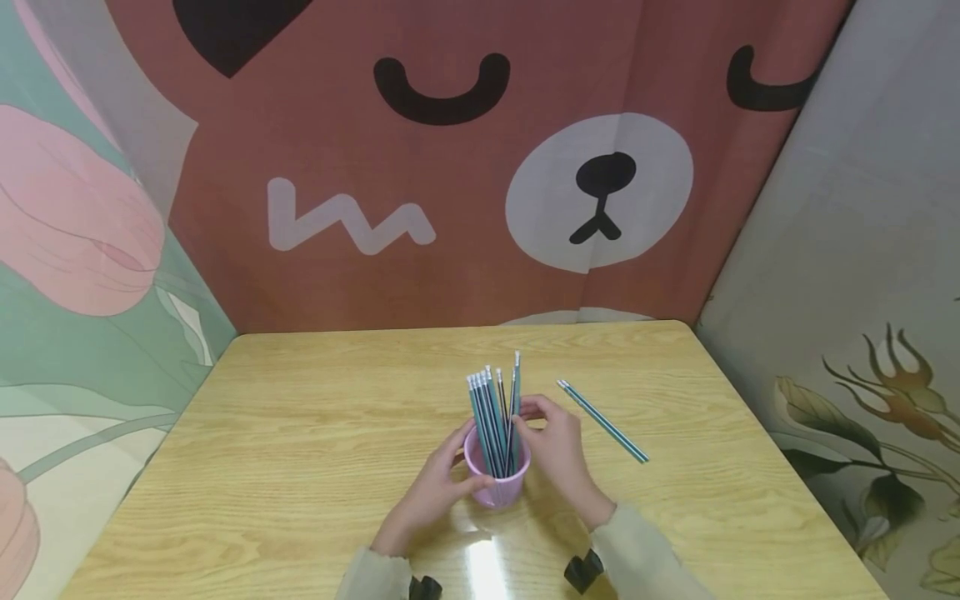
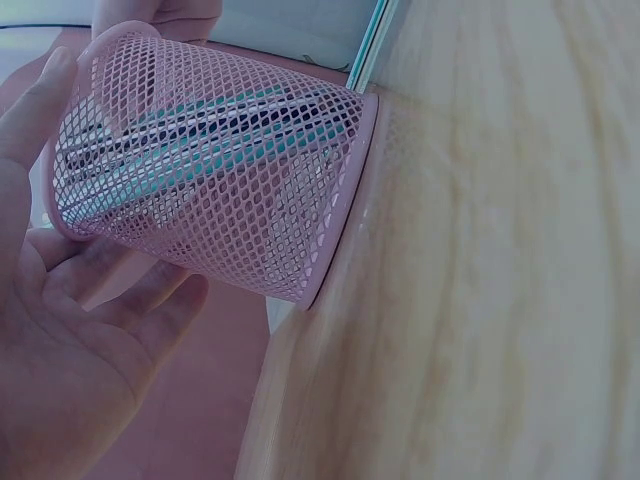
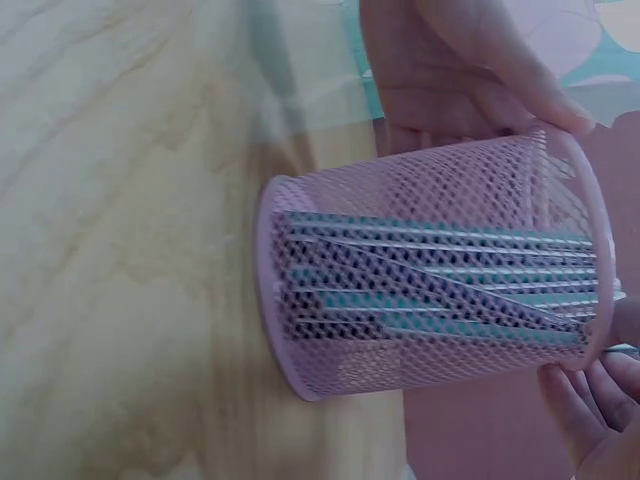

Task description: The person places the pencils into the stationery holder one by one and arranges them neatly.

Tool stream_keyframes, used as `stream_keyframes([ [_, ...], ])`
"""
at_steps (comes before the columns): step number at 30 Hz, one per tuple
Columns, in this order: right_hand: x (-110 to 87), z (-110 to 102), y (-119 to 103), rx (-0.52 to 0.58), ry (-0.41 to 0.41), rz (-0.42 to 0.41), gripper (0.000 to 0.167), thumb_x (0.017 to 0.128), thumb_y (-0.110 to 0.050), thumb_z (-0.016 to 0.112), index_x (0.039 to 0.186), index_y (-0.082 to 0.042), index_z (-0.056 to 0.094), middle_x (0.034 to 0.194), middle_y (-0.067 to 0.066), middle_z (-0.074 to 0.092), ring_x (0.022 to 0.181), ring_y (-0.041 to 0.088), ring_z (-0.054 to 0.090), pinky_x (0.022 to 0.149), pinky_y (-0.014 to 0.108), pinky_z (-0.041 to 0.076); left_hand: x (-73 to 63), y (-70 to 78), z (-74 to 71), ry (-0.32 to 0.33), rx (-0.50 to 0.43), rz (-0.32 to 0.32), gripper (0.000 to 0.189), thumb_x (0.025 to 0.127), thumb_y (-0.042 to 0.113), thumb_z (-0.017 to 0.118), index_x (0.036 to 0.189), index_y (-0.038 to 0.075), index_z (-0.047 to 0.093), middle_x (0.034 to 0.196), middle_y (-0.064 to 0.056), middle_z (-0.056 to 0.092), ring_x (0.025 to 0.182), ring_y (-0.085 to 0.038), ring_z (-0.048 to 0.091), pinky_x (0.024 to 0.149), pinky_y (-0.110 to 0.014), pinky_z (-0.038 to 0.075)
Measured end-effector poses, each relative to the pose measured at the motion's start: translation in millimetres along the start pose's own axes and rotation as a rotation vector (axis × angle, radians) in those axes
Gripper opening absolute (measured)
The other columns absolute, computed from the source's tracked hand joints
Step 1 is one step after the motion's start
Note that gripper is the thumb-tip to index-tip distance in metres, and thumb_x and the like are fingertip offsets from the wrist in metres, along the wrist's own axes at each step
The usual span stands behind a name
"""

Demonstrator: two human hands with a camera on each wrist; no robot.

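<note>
A pink mesh pencil cup (image 1: pixel 497 497) stands upright on the table, with several teal-and-dark striped pencils (image 1: pixel 483 417) leaning in it, white eraser ends up. My left hand (image 1: pixel 433 490) holds the cup from the left, thumb at the near rim and fingers round the far side. At the right rim, my right hand (image 1: pixel 562 446) pinches a pencil (image 1: pixel 517 379) that rises higher than the others. Through the mesh in the right wrist view, the pencils (image 3: pixel 440 265) reach down to the cup's base, one crossing slantwise.
Two more striped pencils (image 1: pixel 603 422) lie side by side on the wooden table (image 1: pixel 300 433), right of the cup. Behind the table hangs a cloth with a bear face (image 1: pixel 450 183). Patterned cloths (image 1: pixel 862 333) flank both sides.
</note>
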State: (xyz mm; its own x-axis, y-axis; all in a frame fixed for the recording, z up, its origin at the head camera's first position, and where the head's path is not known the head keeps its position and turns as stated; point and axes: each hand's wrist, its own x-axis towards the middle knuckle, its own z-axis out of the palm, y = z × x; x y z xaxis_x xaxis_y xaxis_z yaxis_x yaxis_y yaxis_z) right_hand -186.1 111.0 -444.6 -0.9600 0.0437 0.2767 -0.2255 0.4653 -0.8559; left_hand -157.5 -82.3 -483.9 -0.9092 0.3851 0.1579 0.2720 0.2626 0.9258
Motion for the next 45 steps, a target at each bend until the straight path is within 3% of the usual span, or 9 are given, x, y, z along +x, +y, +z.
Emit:
stream_keyframes([
  [14, -8.3, 3, 3, -0.011, -0.006, 0.011, 0.021, 0.081, -0.002, 0.073, 0.102, -0.004, 0.069, 0.095, 0.009, 0.074, 0.088, 0.021, 0.070, 0.071, 0.020, 0.061, 0.8, -2.0, 0.6, 0.015, -0.023, -0.002, 0.086, 0.082, 0.027, 0.075, 0.153, 0.018, 0.028, 0.157, -0.010, 0.033, 0.140, -0.036, 0.038, 0.113, -0.057, 0.037],
  [21, -0.6, -8, 8, -0.006, 0.015, -0.001, 0.019, 0.084, -0.009, 0.073, 0.102, -0.004, 0.070, 0.095, 0.011, 0.074, 0.090, 0.025, 0.070, 0.070, 0.022, 0.062, -0.1, -0.1, 0.4, 0.008, -0.010, -0.006, 0.088, 0.081, 0.034, 0.075, 0.153, 0.020, 0.027, 0.157, -0.009, 0.034, 0.140, -0.034, 0.039, 0.113, -0.056, 0.037],
  [25, 16.1, -24, 14, -0.107, 0.030, -0.027, 0.018, 0.086, -0.009, 0.071, 0.102, -0.002, 0.070, 0.094, 0.012, 0.074, 0.088, 0.028, 0.071, 0.075, 0.036, 0.063, -0.4, -0.7, 0.6, 0.011, -0.005, -0.014, 0.089, 0.081, 0.035, 0.075, 0.153, 0.020, 0.027, 0.157, -0.009, 0.033, 0.140, -0.035, 0.038, 0.113, -0.056, 0.037],
  [29, 36.1, -42, 26, -0.214, -0.017, -0.002, 0.018, 0.087, -0.009, 0.069, 0.104, 0.000, 0.070, 0.095, 0.014, 0.074, 0.088, 0.029, 0.070, 0.082, 0.044, 0.060, -0.6, -1.4, 0.7, 0.015, -0.005, -0.021, 0.088, 0.081, 0.033, 0.074, 0.153, 0.018, 0.026, 0.157, -0.011, 0.032, 0.140, -0.038, 0.037, 0.113, -0.057, 0.037],
  [37, 65.8, -73, 61, -0.408, -0.176, 0.054, 0.022, 0.090, -0.007, 0.064, 0.108, 0.005, 0.067, 0.098, 0.019, 0.072, 0.084, 0.028, 0.069, 0.072, 0.038, 0.060, -0.5, -2.3, 0.6, 0.008, -0.010, -0.028, 0.088, 0.082, 0.033, 0.074, 0.154, 0.018, 0.026, 0.158, -0.011, 0.030, 0.141, -0.038, 0.036, 0.113, -0.057, 0.036],
  [45, 74.9, -89, 89, -0.569, -0.273, 0.159, 0.017, 0.087, -0.007, 0.069, 0.099, 0.005, 0.069, 0.097, 0.020, 0.071, 0.083, 0.028, 0.066, 0.072, 0.043, 0.058, -0.1, -1.1, 0.8, 0.005, -0.015, -0.020, 0.087, 0.082, 0.033, 0.074, 0.153, 0.019, 0.026, 0.157, -0.011, 0.032, 0.141, -0.036, 0.036, 0.114, -0.057, 0.036],
])
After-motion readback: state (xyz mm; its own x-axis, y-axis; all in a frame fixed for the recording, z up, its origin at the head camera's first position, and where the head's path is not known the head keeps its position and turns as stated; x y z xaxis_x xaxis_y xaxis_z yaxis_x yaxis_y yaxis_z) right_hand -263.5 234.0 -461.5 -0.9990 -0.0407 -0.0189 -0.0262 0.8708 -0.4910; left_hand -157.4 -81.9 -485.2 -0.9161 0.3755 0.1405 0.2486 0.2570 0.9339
